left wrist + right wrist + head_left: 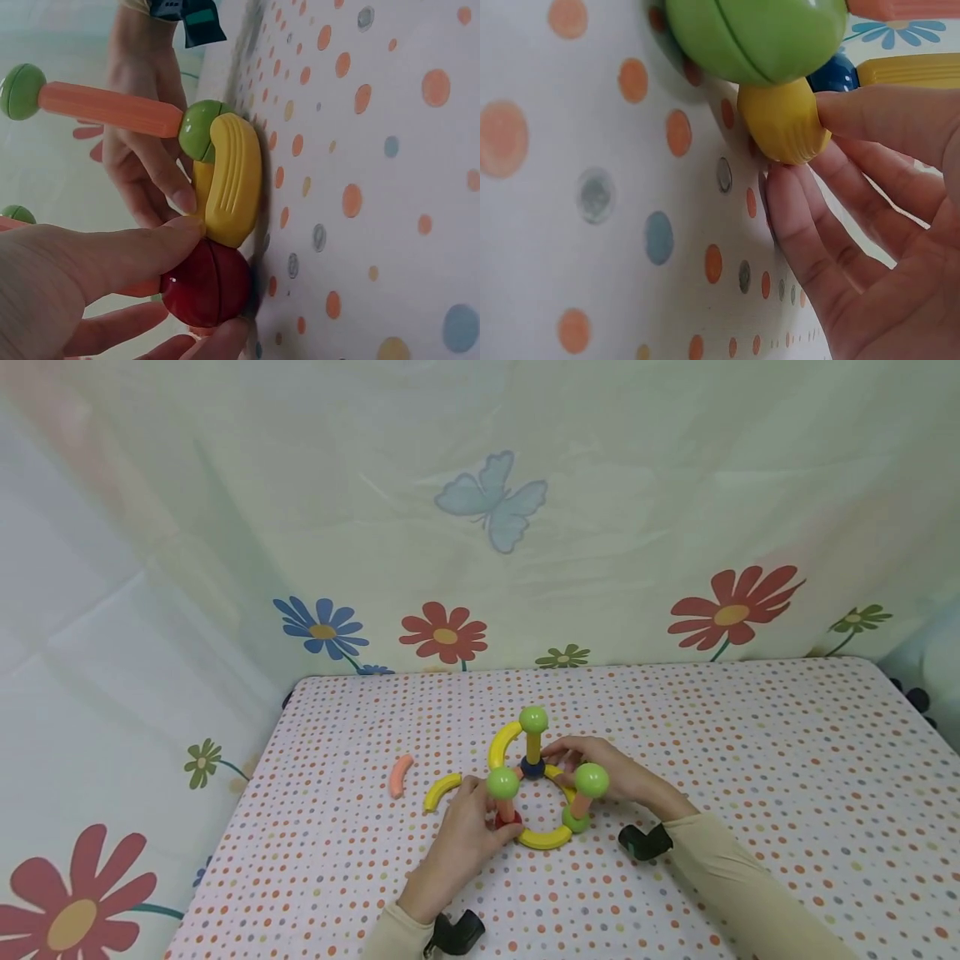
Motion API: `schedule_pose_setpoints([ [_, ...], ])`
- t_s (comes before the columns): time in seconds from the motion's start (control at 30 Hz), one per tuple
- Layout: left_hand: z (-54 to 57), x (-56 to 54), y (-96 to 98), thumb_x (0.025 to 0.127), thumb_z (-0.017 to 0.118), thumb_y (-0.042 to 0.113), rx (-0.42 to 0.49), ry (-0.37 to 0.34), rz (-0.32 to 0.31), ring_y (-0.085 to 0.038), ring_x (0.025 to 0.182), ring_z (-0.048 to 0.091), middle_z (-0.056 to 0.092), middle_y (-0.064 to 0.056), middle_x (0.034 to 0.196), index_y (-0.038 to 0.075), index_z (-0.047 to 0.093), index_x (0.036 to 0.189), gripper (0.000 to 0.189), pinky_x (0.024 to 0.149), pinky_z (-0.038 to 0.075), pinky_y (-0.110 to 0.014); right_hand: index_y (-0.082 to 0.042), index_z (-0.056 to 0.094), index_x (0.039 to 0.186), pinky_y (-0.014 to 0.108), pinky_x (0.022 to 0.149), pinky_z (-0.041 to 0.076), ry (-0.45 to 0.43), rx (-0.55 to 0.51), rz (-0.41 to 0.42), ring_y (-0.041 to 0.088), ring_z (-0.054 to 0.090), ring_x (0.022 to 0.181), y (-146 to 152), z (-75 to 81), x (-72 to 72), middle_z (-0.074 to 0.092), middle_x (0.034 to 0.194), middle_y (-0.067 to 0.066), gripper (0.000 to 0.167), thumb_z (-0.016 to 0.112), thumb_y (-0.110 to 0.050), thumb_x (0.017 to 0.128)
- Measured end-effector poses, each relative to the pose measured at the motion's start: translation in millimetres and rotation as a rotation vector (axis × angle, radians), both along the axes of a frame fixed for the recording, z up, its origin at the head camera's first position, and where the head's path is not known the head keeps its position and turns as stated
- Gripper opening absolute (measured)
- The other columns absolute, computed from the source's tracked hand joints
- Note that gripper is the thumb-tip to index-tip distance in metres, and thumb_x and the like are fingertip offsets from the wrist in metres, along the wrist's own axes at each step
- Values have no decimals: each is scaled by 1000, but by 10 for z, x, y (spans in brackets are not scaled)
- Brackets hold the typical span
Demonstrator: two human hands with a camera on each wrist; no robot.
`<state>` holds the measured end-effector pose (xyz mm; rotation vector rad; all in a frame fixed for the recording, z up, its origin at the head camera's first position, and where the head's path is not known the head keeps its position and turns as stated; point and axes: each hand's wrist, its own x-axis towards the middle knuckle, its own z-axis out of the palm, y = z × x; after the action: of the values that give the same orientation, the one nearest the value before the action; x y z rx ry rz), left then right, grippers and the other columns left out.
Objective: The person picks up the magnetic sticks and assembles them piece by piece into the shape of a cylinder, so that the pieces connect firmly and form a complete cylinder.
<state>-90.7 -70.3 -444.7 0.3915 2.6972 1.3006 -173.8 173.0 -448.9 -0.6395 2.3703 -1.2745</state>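
A ring of curved sticks and balls, toy building pieces, lies on the table in the head view. My left hand (467, 827) holds its red ball (206, 289), thumb at the joint with the yellow curved stick (234, 180) and fingertips beneath. My right hand (600, 764) pinches another yellow curved stick (784, 124) between thumb and forefinger, between the dark blue ball (532, 767) and the green base ball (576, 820). Upright sticks rise from these three balls, topped by green balls (533, 719). The ring's left side is partly hidden behind my left hand and a green ball.
Behind the ring, a yellow curved stick (502, 745) reaches toward the back. Left of my left hand lie a loose yellow curved stick (442, 792) and a loose pink curved stick (401, 776). A dotted cloth covers the table (750, 735); a flowered curtain (615, 527) hangs behind it.
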Motion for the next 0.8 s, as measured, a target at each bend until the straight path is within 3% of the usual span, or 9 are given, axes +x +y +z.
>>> schedule_pose_setpoints([
  [0.3,-4,-13,26,85,87,4,-47,27,14,-15,83,49,49,-4,97,14,60,84,28,67,45,-22,10,62,131,25,72,49,-19,23,-46,19,58,85,22,18,41,69,117,17,44,73,4,89],
  [0.43,-13,-39,29,86,86,7,-52,15,32,-15,82,51,52,-7,100,6,65,98,24,65,46,-22,11,61,131,24,71,49,-16,10,-69,20,57,85,55,5,63,67,111,14,46,74,3,87],
  [0.6,-17,-98,17,87,86,9,-62,23,39,-15,80,53,54,-10,102,-2,66,111,33,62,47,-21,12,58,134,25,72,48,-8,-9,-92,19,54,84,87,-1,114,65,106,12,49,75,4,89],
  [0.8,-11,-202,6,87,86,9,-39,9,38,-19,85,57,57,-9,105,-1,68,110,31,66,49,-22,13,53,139,26,69,47,-71,50,-199,21,54,85,92,27,233,63,103,12,59,70,11,83],
])
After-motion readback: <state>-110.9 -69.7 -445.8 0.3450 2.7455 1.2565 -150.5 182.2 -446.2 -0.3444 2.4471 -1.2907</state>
